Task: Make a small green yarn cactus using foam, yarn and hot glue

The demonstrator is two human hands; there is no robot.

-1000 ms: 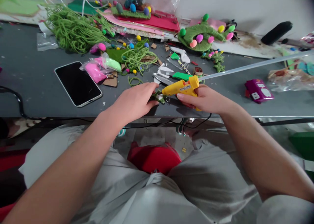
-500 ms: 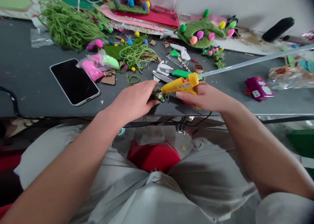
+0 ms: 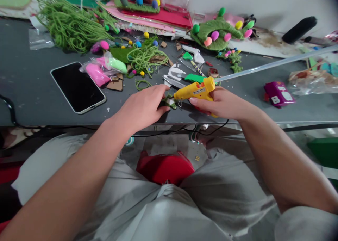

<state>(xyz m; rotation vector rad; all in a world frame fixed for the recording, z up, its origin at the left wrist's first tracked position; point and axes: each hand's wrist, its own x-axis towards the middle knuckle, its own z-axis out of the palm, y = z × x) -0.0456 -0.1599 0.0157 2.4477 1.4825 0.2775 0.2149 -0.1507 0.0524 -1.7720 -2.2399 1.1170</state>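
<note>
My right hand (image 3: 224, 102) is wrapped round the handle of a yellow hot glue gun (image 3: 194, 90), its nozzle pointing left. A long clear glue stick (image 3: 269, 65) juts from the gun's back end toward the right. Between the thumb and fingers of my left hand (image 3: 146, 105) is a small green yarn-wrapped piece (image 3: 170, 102) with a pale patch on it, partly hidden by the fingers. The nozzle tip is at that piece; whether it touches, I cannot tell. Just beyond the gun lie a green comb-like tool (image 3: 194, 78) and a metal blade (image 3: 174, 81).
A phone (image 3: 77, 87) lies left on the grey table (image 3: 126, 117). Behind are bagged pink clay (image 3: 96, 74), green yarn (image 3: 71, 26) and a yarn wreath with coloured balls (image 3: 206, 31). A purple packet (image 3: 279, 94) sits right. A black cord (image 3: 169, 132) hangs along the front edge.
The view has shifted very slightly, so things on the left appear a little further left. Both hands keep their grips, and the glue gun stays at the green piece.
</note>
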